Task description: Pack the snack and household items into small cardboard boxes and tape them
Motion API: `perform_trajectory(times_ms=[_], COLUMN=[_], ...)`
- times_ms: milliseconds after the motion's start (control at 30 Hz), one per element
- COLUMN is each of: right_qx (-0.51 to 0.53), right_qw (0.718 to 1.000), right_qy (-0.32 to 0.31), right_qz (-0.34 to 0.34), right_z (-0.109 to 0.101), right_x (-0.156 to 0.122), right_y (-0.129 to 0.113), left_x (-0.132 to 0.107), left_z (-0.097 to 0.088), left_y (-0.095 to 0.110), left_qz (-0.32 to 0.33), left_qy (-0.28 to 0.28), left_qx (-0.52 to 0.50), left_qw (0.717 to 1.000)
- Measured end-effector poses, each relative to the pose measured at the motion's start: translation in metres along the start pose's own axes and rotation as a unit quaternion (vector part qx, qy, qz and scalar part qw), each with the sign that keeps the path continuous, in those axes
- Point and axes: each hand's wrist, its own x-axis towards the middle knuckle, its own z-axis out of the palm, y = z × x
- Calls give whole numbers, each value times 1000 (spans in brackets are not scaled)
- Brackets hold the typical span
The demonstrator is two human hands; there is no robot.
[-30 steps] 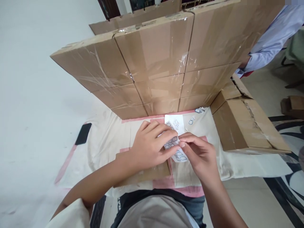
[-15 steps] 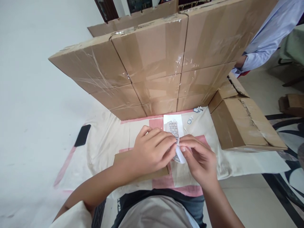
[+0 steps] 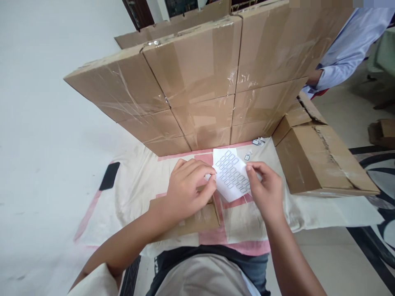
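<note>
Printed sheet (image 3: 228, 192): rows (image 3: 233, 174) run far-left to near-right, long axis unclear. Right hand (image 3: 267, 187) pinches its edge; left hand (image 3: 189, 188) near-closed, grip unclear.

Plain white wall (image 3: 46, 131), lightly scuffed, at nine o'clock. Dark brown woodwork (image 3: 138, 14), eleven. Green-covered furniture (image 3: 384, 59), two. Black-and-white patterned rug (image 3: 367, 244) over pale, glossy floor (image 3: 336, 250), four.
</note>
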Motion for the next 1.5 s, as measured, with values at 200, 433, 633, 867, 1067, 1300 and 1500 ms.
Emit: perform_trajectory(times_ms=[200,433,633,867,1067,1300,1500], right_qx=[-134,340,275,181,163,53,66], right_qw=[990,828,902,890,881,895,878], right_qy=[16,-377,-303,-409,-438,-442,-474], right_qz=[-45,240,136,89,76,24,-8], right_z=[6,7,3,19,23,26,21], right_x=[30,-34,-44,-72,-71,-61,-50], right_y=[0,-28,22,65,67,59,56], left_x=[-5,-22,-42,-92,-96,-96,-95], left_z=[-1,0,-6,3,6,6,6], left_y=[-6,-5,-9,-46,-46,-46,-45], left_qz=[-20,223,60,-169,-175,-169,-159], left_qy=[-55,-66,-183,-347,-344,-342,-336], left_qx=[-9,141,175,134,141,145,151], left_qw=[998,962,965,913,911,913,916])
